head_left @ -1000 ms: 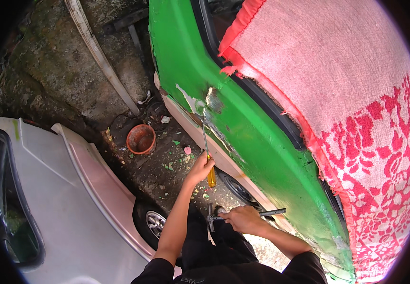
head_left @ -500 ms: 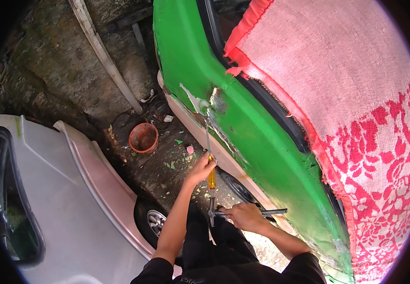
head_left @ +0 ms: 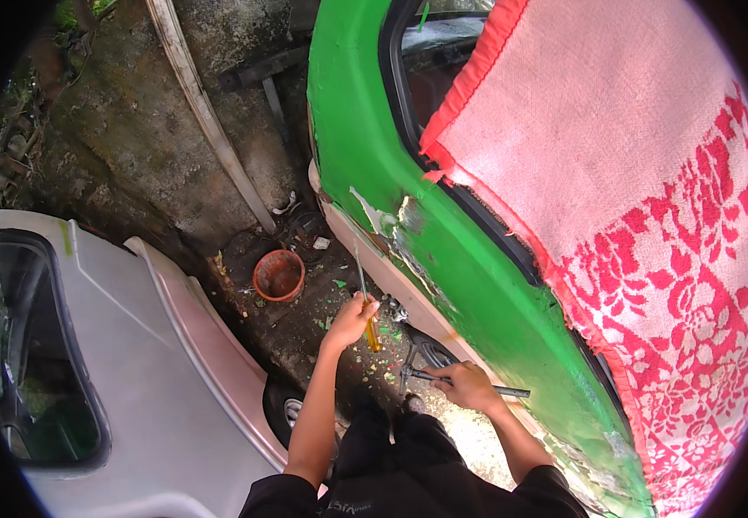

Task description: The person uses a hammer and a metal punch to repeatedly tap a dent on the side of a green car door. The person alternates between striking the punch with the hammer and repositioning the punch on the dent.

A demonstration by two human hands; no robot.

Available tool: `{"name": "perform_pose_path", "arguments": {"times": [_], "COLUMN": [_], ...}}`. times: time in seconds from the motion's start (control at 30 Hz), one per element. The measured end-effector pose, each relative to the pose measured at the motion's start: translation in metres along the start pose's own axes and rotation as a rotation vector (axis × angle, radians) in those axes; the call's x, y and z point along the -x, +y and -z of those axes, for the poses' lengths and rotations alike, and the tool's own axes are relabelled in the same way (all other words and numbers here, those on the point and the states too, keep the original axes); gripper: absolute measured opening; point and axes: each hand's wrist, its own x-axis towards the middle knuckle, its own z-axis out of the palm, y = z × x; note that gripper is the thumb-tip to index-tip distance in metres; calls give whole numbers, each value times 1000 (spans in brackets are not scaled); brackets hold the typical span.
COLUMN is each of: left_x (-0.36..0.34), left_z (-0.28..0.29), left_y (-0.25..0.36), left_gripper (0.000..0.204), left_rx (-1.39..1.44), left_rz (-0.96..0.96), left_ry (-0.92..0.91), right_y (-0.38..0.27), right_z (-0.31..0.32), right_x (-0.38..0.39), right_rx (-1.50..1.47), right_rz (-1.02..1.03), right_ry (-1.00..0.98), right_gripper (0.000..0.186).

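Observation:
My left hand (head_left: 351,321) is closed around a screwdriver (head_left: 373,335) with a yellow see-through handle. Its long metal shaft points away from me, and the tip lies in front of the car's pale lower edge, seemingly apart from the torn paint. My right hand (head_left: 463,384) grips the handle of a hammer (head_left: 407,373), whose head is below the screwdriver handle. A green car body (head_left: 357,129) stands on the right. Cracked, peeling filler (head_left: 387,223) and a dark-rimmed bare spot mark its side.
A patterned pink and red cloth (head_left: 599,147) covers the green car's top. On the left stands a silver car (head_left: 132,345). Between them, a reddish bucket (head_left: 279,274) sits on ground littered with paint chips. A long pale strip (head_left: 206,108) leans at the back.
My left hand has drawn the screwdriver left, its tip coming away from the damaged panel. The hammer in my right hand has shifted slightly up and right. The whole view has shifted a little.

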Motion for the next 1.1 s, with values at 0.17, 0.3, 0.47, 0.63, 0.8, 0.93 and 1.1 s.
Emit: {"name": "perform_pose_path", "arguments": {"times": [0.17, 0.3, 0.47, 0.63, 0.8, 0.93, 1.1], "left_x": [17, 11, 17, 4, -8, -19, -38], "left_z": [19, 38, 55, 53, 62, 80, 84], "left_y": [27, 10, 21, 16, 38, 34, 44], "left_gripper": [23, 21, 58, 45, 30, 26, 17], "left_rx": [341, 533, 1311, 1414, 1385, 800, 671], "left_rz": [-46, -67, -39, -207, -127, -193, -309], "left_ry": [226, 126, -86, -159, -187, 38, 321], "right_y": [-18, -35, -39, -43, -45, -39, -37], "right_z": [2, 0, -4, 5, 18, 28, 46], "right_x": [-16, -28, -48, -72, -92, -99, -107], "right_rx": [-177, -306, -465, -555, -610, -643, -669], "right_rz": [-46, -73, -6, 62, 99, 117, 144], "right_ry": [129, 172, 311, 394, 471, 475, 432], "right_gripper": [30, 31, 34, 34, 33, 34, 32]}}
